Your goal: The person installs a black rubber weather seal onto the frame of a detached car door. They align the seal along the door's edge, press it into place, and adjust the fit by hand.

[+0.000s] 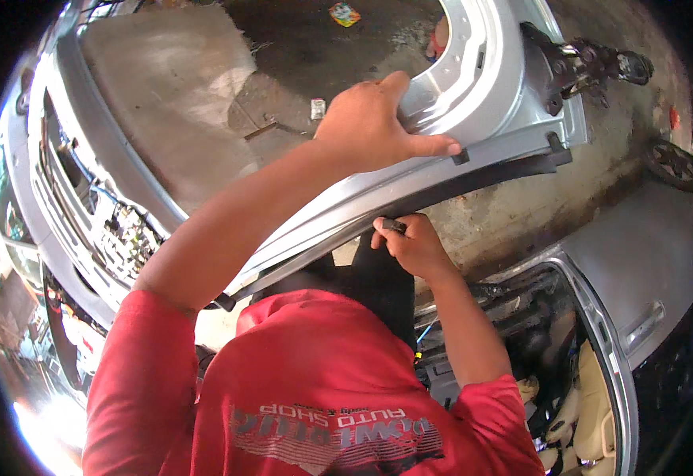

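Observation:
Neither of my own hands is in view. A person in a red shirt (314, 397) bends forward in front of me, seen from behind and above. One of that person's hands (378, 119) lies flat on a silver car door panel (481, 87). The other hand (411, 244) is closed on the black rubber strip (473, 176) that runs along the panel's lower edge. The panel is tilted, and a dark hinge bracket (580, 67) is at its upper right.
A silver car with an exposed engine bay (116, 230) stands at the left. At the lower right is a silver car body (648, 262) with an open door frame and beige seats (592, 397). The stained concrete floor (314, 55) carries scattered litter, and a wheel (674, 164) lies at the right.

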`<state>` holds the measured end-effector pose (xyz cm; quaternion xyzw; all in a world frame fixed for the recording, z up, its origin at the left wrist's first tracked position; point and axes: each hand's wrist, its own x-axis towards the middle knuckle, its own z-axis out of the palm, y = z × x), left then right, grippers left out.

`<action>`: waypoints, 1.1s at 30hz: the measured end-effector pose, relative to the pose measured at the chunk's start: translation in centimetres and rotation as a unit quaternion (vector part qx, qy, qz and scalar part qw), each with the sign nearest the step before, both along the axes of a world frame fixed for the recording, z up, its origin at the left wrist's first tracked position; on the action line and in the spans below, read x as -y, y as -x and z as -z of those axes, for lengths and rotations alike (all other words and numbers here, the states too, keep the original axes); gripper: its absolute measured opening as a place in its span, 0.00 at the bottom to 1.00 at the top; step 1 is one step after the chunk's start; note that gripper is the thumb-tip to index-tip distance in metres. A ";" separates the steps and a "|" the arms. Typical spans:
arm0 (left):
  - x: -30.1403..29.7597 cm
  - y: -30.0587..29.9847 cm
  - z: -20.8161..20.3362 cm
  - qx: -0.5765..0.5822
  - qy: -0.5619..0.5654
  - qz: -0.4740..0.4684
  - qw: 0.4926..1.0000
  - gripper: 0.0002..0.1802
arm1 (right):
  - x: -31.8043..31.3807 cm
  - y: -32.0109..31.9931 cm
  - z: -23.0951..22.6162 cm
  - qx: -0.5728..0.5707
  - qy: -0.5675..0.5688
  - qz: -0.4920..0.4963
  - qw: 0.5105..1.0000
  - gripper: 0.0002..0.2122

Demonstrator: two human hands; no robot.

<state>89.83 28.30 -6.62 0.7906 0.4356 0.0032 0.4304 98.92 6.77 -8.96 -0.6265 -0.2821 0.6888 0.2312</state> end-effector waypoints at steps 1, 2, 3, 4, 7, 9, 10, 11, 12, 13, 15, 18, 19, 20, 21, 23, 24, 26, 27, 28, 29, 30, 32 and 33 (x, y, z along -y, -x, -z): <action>0.0 0.1 -0.2 -0.004 0.000 0.004 1.000 0.54 | 0.3 0.3 0.0 0.047 -0.019 -0.023 0.998 0.20; -0.1 0.2 -0.3 -0.009 0.001 0.007 1.000 0.55 | 0.6 0.4 0.0 0.037 0.010 -0.025 0.999 0.20; -0.4 0.1 -0.9 -0.022 0.020 0.021 0.999 0.56 | 0.6 0.3 -0.3 0.030 0.039 -0.028 0.998 0.20; -0.3 0.2 -1.0 -0.022 0.011 0.019 1.000 0.57 | 0.7 0.6 -0.1 0.020 0.044 -0.025 0.999 0.20; -0.6 0.3 -1.9 -0.051 0.021 0.037 0.998 0.60 | 0.7 1.3 0.0 -0.012 0.086 -0.018 0.996 0.20; -0.2 0.2 -2.2 -0.039 -0.072 0.044 0.996 0.59 | 0.7 1.1 -0.4 -0.002 0.106 -0.038 0.994 0.18; -0.1 0.7 -2.5 -0.035 -0.118 0.046 0.991 0.59 | 0.8 1.0 -0.5 0.024 0.048 -0.060 0.997 0.17; 0.2 1.6 -2.8 -0.070 -0.137 0.045 0.987 0.56 | 1.0 0.9 -0.5 0.048 -0.011 -0.084 0.995 0.16; 0.7 3.0 -3.5 -0.070 -0.134 0.012 0.988 0.54 | 1.2 0.8 -0.5 0.072 -0.070 -0.101 0.990 0.15; 1.1 5.5 -4.5 -0.076 -0.136 -0.025 0.987 0.53 | 0.5 0.7 -1.6 0.066 -0.046 -0.142 0.987 0.12; 4.2 10.7 -6.3 -0.094 -0.140 -0.107 0.980 0.45 | 0.4 0.0 -3.7 0.080 -0.036 -0.224 0.971 0.12; 11.1 19.7 -9.1 -0.124 0.098 -0.166 0.973 0.41 | -1.0 0.2 -8.1 0.112 -0.133 -0.254 0.951 0.17; 12.8 21.7 -11.7 -0.129 0.160 -0.150 0.967 0.41 | -2.4 1.0 -10.2 0.024 0.038 -0.198 0.979 0.16; 16.0 23.5 -12.9 -0.128 0.169 -0.167 0.963 0.41 | -3.1 1.7 -11.2 -0.093 0.042 -0.134 0.986 0.16; 19.2 24.8 -12.8 -0.093 0.185 -0.172 0.963 0.42 | -3.4 3.4 -11.4 -0.172 0.024 -0.090 0.981 0.15; 22.6 25.1 -14.5 0.001 0.210 -0.209 0.955 0.44 | -4.9 8.1 -14.3 -0.262 0.028 -0.040 0.964 0.14; 23.1 24.7 -16.1 0.053 0.210 -0.239 0.947 0.44 | -5.7 11.1 -16.4 -0.281 0.034 -0.031 0.958 0.13; 24.7 24.5 -16.9 0.171 0.119 -0.329 0.921 0.35 | -5.9 16.3 -17.8 -0.352 0.038 -0.043 0.934 0.11; 25.0 24.9 -17.3 0.175 0.132 -0.370 0.903 0.29 | -5.9 18.3 -18.5 -0.367 0.033 -0.059 0.928 0.11; 25.3 25.5 -17.7 0.185 0.147 -0.407 0.882 0.24 | -6.0 19.9 -19.3 -0.379 0.028 -0.074 0.922 0.10; 25.8 26.7 -18.1 0.196 0.142 -0.426 0.871 0.23 | -6.5 21.4 -20.2 -0.367 0.020 -0.115 0.923 0.10; 26.7 28.0 -18.0 0.211 0.142 -0.441 0.861 0.21 | -6.7 22.6 -20.3 -0.330 0.005 -0.178 0.927 0.10; 29.2 30.9 -18.2 0.211 0.119 -0.487 0.839 0.20 | -6.7 24.5 -19.9 -0.251 -0.027 -0.294 0.922 0.10; 30.4 32.8 -18.2 0.199 0.096 -0.513 0.829 0.20 | -6.6 25.2 -18.5 -0.199 -0.114 -0.357 0.905 0.12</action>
